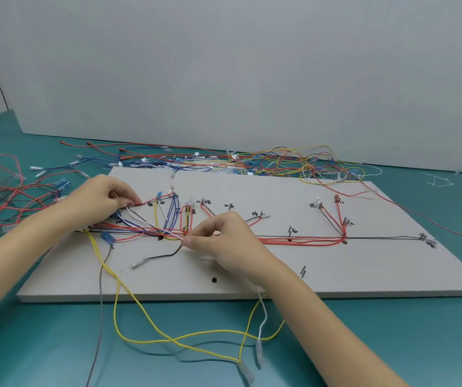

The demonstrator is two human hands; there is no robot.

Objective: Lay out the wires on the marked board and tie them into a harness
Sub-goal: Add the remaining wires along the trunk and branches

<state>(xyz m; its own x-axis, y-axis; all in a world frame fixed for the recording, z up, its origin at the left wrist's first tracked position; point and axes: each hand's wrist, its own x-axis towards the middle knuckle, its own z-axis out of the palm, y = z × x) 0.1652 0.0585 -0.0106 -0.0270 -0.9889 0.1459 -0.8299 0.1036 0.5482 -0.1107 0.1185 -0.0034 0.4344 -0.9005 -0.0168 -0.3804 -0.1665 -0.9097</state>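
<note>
Teal table (pixel 391 331) held the marked board (pixel 336 275), with loose wires (pixel 280 163) heaped at its 12 o'clock and more at 9. Routed wires (pixel 294 241) crossed the board's middle. Left hand (pixel 98 199) pinched a red wire (pixel 147 203) at a peg; right hand (pixel 224 238) pinched a white wire (pixel 172 233).

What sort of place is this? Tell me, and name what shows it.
Probably a wire-harness assembly bench. A marked board with pegs and handwritten labels lies on a teal table, a heap of loose wires lies behind it, and both hands are routing wires along it.
</note>
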